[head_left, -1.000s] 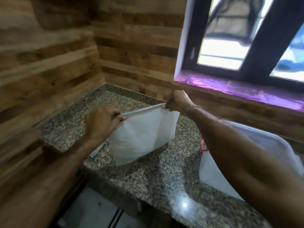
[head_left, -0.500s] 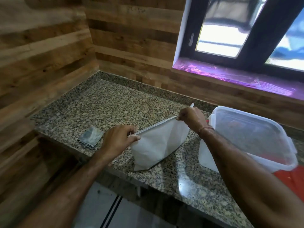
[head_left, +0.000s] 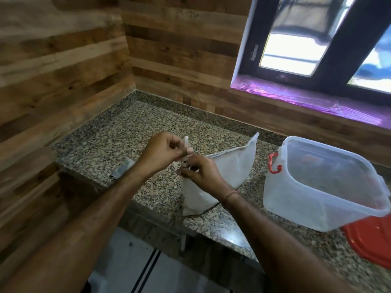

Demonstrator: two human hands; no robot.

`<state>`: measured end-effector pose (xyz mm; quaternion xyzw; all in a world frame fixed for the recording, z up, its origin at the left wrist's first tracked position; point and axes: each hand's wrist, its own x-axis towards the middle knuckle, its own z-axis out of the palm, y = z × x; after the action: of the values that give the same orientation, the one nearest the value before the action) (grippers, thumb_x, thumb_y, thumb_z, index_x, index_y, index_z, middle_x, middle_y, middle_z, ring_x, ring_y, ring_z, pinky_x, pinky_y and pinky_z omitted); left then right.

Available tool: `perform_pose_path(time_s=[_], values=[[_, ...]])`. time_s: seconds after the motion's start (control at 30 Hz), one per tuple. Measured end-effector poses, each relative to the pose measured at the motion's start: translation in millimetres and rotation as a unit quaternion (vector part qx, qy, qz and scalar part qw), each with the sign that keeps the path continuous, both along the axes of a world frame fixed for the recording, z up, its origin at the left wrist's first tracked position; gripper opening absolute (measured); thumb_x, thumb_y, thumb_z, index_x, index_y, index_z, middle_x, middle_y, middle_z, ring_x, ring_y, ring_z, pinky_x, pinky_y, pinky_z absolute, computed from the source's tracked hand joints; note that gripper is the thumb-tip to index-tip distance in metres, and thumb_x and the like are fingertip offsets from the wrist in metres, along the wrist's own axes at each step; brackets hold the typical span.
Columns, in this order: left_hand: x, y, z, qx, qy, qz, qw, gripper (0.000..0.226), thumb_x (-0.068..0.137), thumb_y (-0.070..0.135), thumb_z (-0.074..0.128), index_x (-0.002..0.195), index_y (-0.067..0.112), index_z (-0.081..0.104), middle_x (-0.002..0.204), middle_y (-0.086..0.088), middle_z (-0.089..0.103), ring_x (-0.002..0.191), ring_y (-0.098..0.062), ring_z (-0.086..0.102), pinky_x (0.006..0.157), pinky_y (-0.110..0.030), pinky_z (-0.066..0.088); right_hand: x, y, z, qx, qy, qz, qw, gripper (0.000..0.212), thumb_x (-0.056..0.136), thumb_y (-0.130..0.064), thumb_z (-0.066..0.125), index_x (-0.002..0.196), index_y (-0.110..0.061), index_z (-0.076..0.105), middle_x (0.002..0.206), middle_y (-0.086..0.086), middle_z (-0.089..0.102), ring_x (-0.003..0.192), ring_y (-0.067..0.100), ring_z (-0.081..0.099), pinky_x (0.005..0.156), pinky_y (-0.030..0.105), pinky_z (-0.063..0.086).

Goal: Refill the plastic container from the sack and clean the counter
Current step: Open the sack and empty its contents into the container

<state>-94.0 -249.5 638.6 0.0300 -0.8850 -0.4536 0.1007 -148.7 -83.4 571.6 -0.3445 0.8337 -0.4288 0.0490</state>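
Since the earlier frame the right hand point(head_left: 200, 173) has left the far corner of the sack point(head_left: 224, 174) and has come to the near corner, so both hands now meet there. The left hand point(head_left: 163, 152) pinches a thin white strip point(head_left: 187, 142) at the sewn top edge, its fingers closed narrow on it. The right hand, just beside and below the left one, is closed on the sack corner and holds it steady. The sack stands on the counter point(head_left: 127, 127), leaning, and its far corner now points up freely.

This change probably means that the opening of the sack begins: the strip or thread must be pulled off before anything can be poured. The plastic container point(head_left: 321, 187) waits without lid to the right of the right hand, near but apart from the sack, and the red lid point(head_left: 370, 242) lies beside it. A folded cloth point(head_left: 123, 169) lies to the left of the left forearm.
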Motion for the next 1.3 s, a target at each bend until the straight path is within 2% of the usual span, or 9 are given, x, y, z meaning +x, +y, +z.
perform_pose_path(time_s=[0.2,0.3,0.43,0.53,0.73,0.87,1.0,1.13,1.3], values=[[36,-7,-57,0.041,-0.042,0.028,0.998,0.011,0.087,0.036,0.079,0.089,0.026,0.077,0.086,0.01,0.077,0.082,-0.005,0.073,0.08,-0.041,0.063,-7,11,-2,-0.158,-0.256,-0.036,0.953,0.023,0.084,-0.011,0.084,0.075,-0.002,0.065,0.071,0.016,0.066,0.067,0.025,0.066,0.075,0.046,0.059],[38,12,-78,-0.043,-0.05,0.04,0.997,0.021,0.078,0.048,0.083,0.078,0.032,0.07,0.074,0.016,0.072,0.069,0.0,0.067,0.064,-0.033,0.058,-7,8,-3,-0.164,-0.281,-0.042,0.945,0.024,0.084,-0.011,0.084,0.076,-0.002,0.062,0.075,0.028,0.067,0.072,0.029,0.07,0.076,0.044,0.061],[32,25,-86,-0.127,0.032,0.092,0.987,0.037,0.085,0.048,0.075,0.065,0.025,0.055,0.06,0.008,0.059,0.055,-0.005,0.056,0.05,-0.029,0.039,-8,15,1,-0.117,-0.249,-0.047,0.96,0.027,0.085,-0.024,0.083,0.07,-0.01,0.065,0.074,0.021,0.07,0.071,0.019,0.068,0.064,0.03,0.055],[31,24,-94,-0.123,0.058,0.081,0.987,0.038,0.087,0.037,0.074,0.063,0.025,0.048,0.058,0.006,0.054,0.056,-0.01,0.054,0.051,-0.03,0.041,-12,25,-3,-0.085,-0.193,-0.098,0.973,0.031,0.081,-0.03,0.086,0.065,-0.021,0.061,0.067,0.004,0.062,0.067,0.013,0.056,0.059,0.028,0.046],[38,11,-105,-0.122,0.024,0.064,0.99,0.038,0.087,0.044,0.069,0.066,0.018,0.051,0.059,0.003,0.056,0.058,-0.016,0.058,0.056,-0.04,0.051,-76,76,4,-0.051,-0.151,-0.231,0.96,0.026,0.082,-0.031,0.084,0.078,-0.011,0.068,0.096,0.011,0.071,0.083,0.014,0.064,0.07,0.03,0.057],[8,24,-80,-0.163,-0.032,0.035,0.986,0.029,0.087,0.061,0.063,0.091,0.032,0.061,0.086,0.016,0.067,0.076,-0.007,0.065,0.068,-0.031,0.053,-104,93,6,-0.031,-0.138,-0.247,0.959,0.027,0.082,-0.032,0.085,0.07,-0.012,0.07,0.084,0.007,0.075,0.085,0.018,0.07,0.081,0.043,0.06],[-52,69,-54,-0.334,-0.053,0.023,0.941,0.061,0.086,0.076,0.055,0.125,0.029,0.056,0.111,0.008,0.065,0.095,-0.018,0.064,0.073,-0.032,0.041,-114,84,-4,-0.015,-0.116,-0.225,0.967,0.035,0.081,-0.042,0.083,0.072,-0.011,0.069,0.099,0.012,0.07,0.087,0.018,0.062,0.077,0.043,0.055],[-73,100,-55,-0.458,-0.067,0.006,0.886,0.047,0.095,0.064,0.056,0.112,0.021,0.066,0.1,-0.002,0.072,0.091,-0.024,0.069,0.075,-0.034,0.047,-132,100,7,0.033,-0.055,-0.221,0.973,0.034,0.079,-0.039,0.086,0.077,-0.008,0.072,0.104,0.002,0.06,0.094,0.016,0.057,0.08,0.031,0.046],[-58,89,-65,-0.457,-0.034,0.016,0.889,0.033,0.099,0.051,0.059,0.087,0.023,0.071,0.082,0.001,0.074,0.076,-0.018,0.07,0.063,-0.028,0.042,-180,133,13,0.064,-0.052,-0.267,0.96,0.032,0.08,-0.034,0.086,0.076,-0.004,0.074,0.09,0.006,0.064,0.082,0.02,0.059,0.075,0.031,0.049]])
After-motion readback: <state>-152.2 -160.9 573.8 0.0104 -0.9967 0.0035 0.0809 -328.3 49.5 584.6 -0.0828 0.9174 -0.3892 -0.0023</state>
